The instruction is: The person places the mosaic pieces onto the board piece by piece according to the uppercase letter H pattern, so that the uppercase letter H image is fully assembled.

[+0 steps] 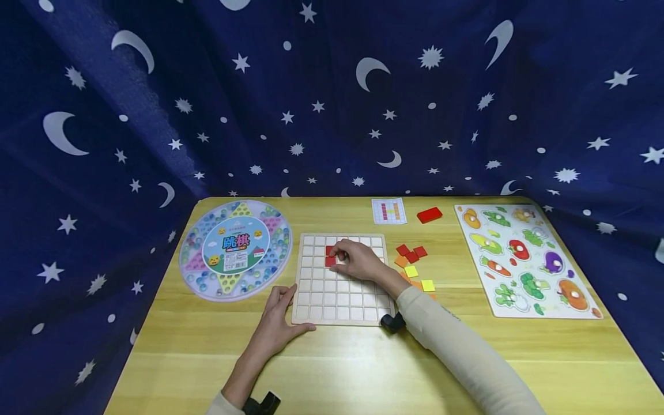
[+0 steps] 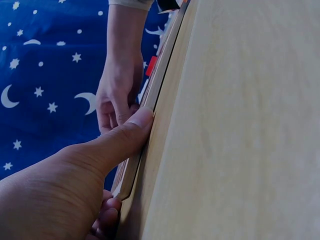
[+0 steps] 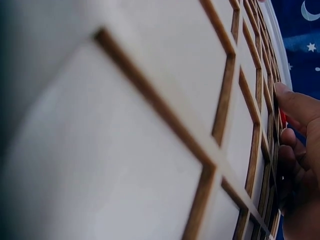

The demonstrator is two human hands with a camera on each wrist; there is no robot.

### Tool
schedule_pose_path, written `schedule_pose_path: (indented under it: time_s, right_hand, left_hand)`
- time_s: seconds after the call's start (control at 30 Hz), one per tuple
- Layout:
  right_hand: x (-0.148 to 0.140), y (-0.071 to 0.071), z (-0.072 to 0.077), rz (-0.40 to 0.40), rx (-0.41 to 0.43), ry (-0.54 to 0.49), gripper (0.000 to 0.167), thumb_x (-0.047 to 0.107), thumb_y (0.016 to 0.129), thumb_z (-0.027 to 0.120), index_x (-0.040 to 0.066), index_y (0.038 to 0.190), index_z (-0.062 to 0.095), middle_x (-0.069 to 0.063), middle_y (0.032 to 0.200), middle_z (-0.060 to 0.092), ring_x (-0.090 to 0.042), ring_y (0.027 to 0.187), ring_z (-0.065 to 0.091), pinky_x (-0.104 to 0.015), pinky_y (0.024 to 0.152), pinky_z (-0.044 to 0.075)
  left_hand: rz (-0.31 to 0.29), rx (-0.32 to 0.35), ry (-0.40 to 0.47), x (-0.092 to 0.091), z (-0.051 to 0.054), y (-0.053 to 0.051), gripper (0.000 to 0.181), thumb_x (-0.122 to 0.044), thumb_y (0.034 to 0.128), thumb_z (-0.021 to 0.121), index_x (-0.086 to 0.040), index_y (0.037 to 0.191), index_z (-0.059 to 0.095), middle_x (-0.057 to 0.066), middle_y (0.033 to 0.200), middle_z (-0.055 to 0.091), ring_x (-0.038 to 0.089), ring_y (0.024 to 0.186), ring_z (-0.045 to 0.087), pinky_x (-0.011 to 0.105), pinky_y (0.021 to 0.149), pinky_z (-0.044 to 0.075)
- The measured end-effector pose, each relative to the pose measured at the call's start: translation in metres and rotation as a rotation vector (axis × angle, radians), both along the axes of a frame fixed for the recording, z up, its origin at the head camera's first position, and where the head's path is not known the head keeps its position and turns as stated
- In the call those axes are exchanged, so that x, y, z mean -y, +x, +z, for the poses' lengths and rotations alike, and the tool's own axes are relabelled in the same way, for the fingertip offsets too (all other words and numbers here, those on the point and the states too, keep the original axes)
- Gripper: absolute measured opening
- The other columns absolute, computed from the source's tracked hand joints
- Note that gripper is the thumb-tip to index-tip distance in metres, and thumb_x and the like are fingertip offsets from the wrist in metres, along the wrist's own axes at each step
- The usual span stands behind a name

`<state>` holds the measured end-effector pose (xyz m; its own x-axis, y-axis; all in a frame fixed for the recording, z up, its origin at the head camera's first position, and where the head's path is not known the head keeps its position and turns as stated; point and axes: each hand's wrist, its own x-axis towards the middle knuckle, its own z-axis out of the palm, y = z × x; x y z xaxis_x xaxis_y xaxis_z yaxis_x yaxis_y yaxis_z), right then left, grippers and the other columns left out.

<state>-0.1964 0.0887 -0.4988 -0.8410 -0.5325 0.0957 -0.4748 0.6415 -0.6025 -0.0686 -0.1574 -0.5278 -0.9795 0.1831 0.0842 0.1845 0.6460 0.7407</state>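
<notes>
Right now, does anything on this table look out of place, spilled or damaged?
Nothing looks spilled or damaged. The untidiest spot is the loose red, orange and yellow square tiles, strewn at mixed angles right of the white-celled grid board, unlike its neat rows.

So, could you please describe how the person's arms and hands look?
The left hand and right hand are ungloved. The left sleeve and right sleeve are pale beige, the right bearing a small greyish marking. Small black devices show at both wrists.

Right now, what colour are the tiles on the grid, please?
Visible tiles are red, clearest in head view.
</notes>
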Motion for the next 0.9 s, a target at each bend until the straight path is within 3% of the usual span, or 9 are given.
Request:
schedule_pose_path:
  time_s: [0.9]
  right_hand:
    - [-0.001,0.0013,0.0005,-0.003,0.029,-0.039,0.027,0.027,0.082,0.08,0.013,0.101,0.067,-0.004,0.086,0.059,-0.016,0.076,0.051,-0.026,0.069,0.038]
  left_hand:
    - [0.0,-0.023,-0.017,-0.0002,0.001,0.0003,0.098,-0.043,0.0628,0.09,-0.003,0.142,0.049,0.005,0.118,0.047,0.013,0.098,0.047,0.035,0.087,0.045]
